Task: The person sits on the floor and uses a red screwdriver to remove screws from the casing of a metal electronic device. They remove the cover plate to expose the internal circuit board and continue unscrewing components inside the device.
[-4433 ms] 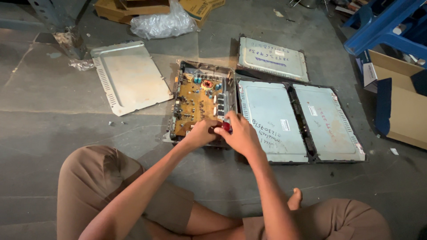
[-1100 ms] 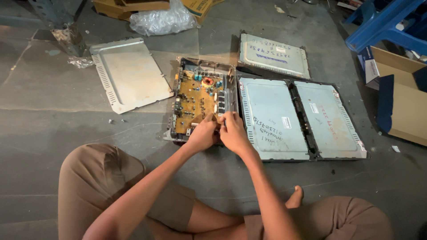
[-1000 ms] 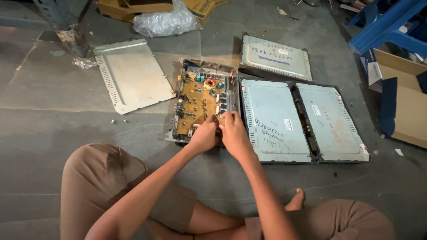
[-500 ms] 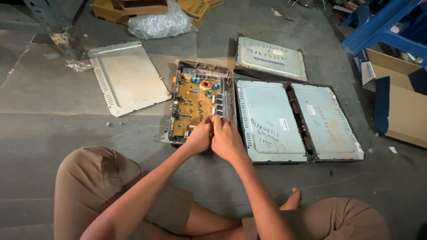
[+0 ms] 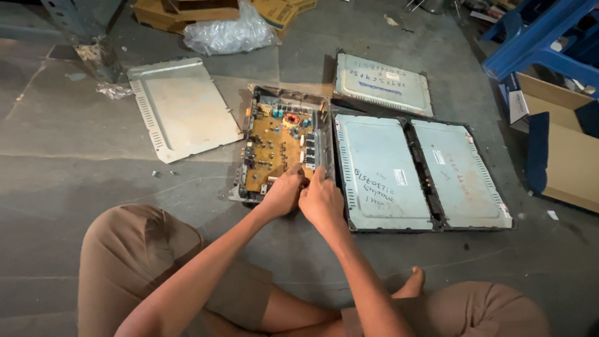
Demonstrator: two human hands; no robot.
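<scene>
Fingers of both hands are curled together at the near edge of the circuit board [image 5: 274, 153], the left hand [image 5: 282, 193] and right hand [image 5: 321, 201] touching each other; they seem pinched on some small part there, but I cannot tell what, since the knuckles cover it. The yellow-brown board sits in an opened metal case [image 5: 242, 187] on the concrete floor [image 5: 75, 168], just left of two closed grey metal cases [image 5: 380, 171] lying side by side. A removed cover plate [image 5: 181, 109] lies well to the left, and another flat case [image 5: 382, 82] rests beyond. Pulling hard at a part that is held fast could, I judge, crack the board or snap a connector, and the thin metal edges of the case might cut a finger if a hand slips. Tiny loose bits near the plate could be screws; they are too small to tell. A cardboard box [image 5: 571, 150] at right is cut off by the frame, as is the blue frame [image 5: 536, 37] above it.
</scene>
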